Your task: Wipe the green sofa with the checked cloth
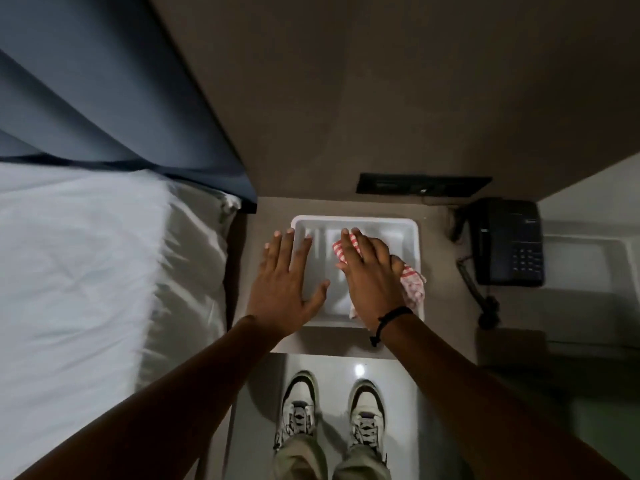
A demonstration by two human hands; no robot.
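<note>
Checked cloth (412,282) is pressed flat under right hand (370,271), inside white tray (412,233) on worktop (440,216). Left hand (287,282) is spread open w/ nothing held, on tray's left side. Black phone (507,242) sits to the right; bed (86,271) at left.
</note>
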